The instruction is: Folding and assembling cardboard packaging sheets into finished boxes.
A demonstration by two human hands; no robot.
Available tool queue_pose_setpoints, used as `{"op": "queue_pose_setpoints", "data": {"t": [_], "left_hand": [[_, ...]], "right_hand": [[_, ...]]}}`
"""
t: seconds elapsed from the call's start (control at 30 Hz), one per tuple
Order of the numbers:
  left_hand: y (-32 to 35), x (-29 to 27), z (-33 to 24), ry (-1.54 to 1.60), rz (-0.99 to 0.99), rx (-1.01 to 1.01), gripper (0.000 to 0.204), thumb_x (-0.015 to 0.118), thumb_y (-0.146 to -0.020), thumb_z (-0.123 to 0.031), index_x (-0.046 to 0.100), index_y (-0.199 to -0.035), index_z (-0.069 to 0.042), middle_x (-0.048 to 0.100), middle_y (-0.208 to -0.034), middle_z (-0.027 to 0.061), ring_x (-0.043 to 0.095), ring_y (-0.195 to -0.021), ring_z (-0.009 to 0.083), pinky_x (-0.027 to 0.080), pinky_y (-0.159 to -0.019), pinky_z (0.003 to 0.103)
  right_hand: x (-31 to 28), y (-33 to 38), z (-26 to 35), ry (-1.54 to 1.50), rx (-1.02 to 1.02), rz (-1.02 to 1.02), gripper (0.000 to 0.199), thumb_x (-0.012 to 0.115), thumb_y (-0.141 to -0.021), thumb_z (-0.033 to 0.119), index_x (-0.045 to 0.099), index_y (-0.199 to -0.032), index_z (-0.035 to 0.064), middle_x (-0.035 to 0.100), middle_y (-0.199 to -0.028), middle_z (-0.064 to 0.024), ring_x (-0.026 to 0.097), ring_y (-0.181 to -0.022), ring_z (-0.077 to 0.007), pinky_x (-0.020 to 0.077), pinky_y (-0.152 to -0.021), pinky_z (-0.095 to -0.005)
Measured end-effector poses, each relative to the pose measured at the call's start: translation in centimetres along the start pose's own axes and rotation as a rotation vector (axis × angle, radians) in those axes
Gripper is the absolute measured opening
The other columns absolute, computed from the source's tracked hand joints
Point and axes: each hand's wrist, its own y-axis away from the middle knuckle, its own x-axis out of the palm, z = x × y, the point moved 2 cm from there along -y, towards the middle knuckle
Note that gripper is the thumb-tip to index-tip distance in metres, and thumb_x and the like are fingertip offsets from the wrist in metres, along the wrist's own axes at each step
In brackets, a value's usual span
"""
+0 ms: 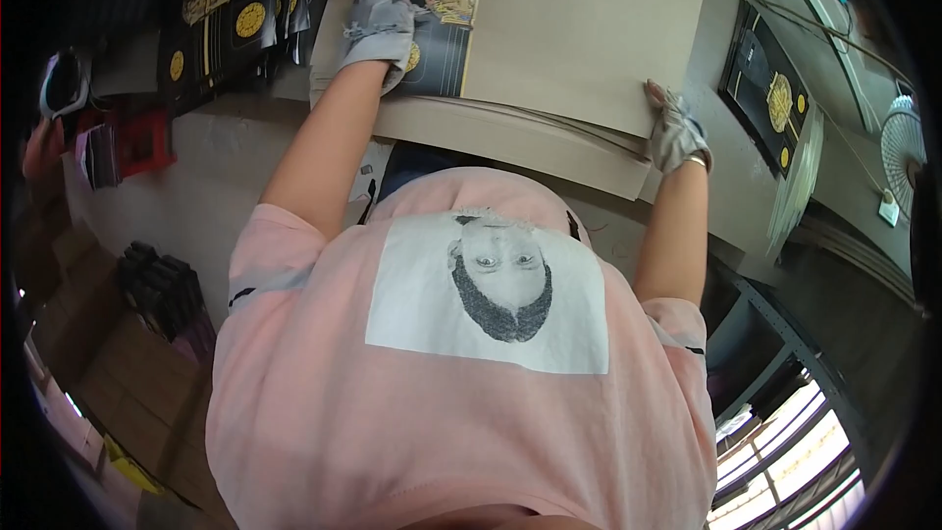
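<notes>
Both my hands wear grey work gloves. My left hand (378,27) lies flat on a black printed sheet with gold round ornaments (444,10) that rests on a stack of tan cardboard sheets (510,132). My right hand (675,130) grips the near right corner of a large plain tan cardboard sheet (584,25), which covers the right part of the black sheet. My pink shirt fills the lower half of the view.
More black-and-gold printed sheets (221,20) lie at the far left of the grey table (211,152), another one (770,93) at the right. A fan (901,142) stands at far right. Brown cartons (128,383) and dark bundles (162,285) sit on the floor left.
</notes>
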Motion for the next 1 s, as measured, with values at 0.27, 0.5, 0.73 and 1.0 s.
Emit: {"op": "queue_pose_setpoints", "data": {"t": [0.27, 0.5, 0.73, 1.0], "left_hand": [[4.6, -5.5, -10.2, -0.58, -0.01, 0.331, 0.062, 0.057, -0.094, -0.034, 0.051, -0.152, -0.011, 0.049, -0.155, 0.0173, 0.047, -0.143, 0.0335, 0.042, -0.114, 0.045], [5.2, -6.7, -12.2, -0.595, 0.156, 0.27, 0.056, 0.05, -0.097, -0.036, 0.056, -0.148, -0.013, 0.046, -0.158, 0.0209, 0.046, -0.145, 0.035, 0.041, -0.117, 0.045], [5.0, -5.6, -11.2, -0.596, 0.146, 0.288, 0.055, 0.046, -0.1, -0.037, 0.056, -0.148, -0.013, 0.046, -0.158, 0.0215, 0.046, -0.145, 0.0365, 0.04, -0.117, 0.046], [5.8, -5.7, -9.5, -0.403, 0.011, 0.403, 0.057, 0.043, -0.101, -0.041, 0.055, -0.15, -0.014, 0.046, -0.158, 0.0215, 0.046, -0.144, 0.0366, 0.037, -0.119, 0.046]], "right_hand": [[-0.1, 2.8, 1.7, 0.309, -0.205, 0.116, 0.046, 0.066, -0.099, 0.037, 0.064, -0.131, 0.0034, 0.07, -0.12, -0.0179, 0.065, -0.114, -0.0288, 0.0476, -0.1, -0.0396], [3.8, 6.7, 3.5, 0.115, -0.899, -0.001, 0.071, 0.065, -0.099, 0.036, 0.038, -0.156, 0.0027, 0.051, -0.149, -0.0203, 0.055, -0.13, -0.0353, 0.044, -0.11, -0.0412], [10.0, 10.1, 8.4, 0.446, -1.222, -0.192, 0.076, 0.069, -0.092, 0.05, 0.046, -0.157, 0.0185, 0.032, -0.161, -0.0341, 0.036, -0.146, -0.0524, 0.0324, -0.12, -0.0527], [13.9, 11.8, 12.1, 0.741, -1.319, -0.314, 0.07, 0.069, -0.086, 0.062, 0.06, -0.144, 0.025, 0.048, -0.152, -0.0265, 0.045, -0.139, -0.0497, 0.04, -0.115, -0.0514]]}}
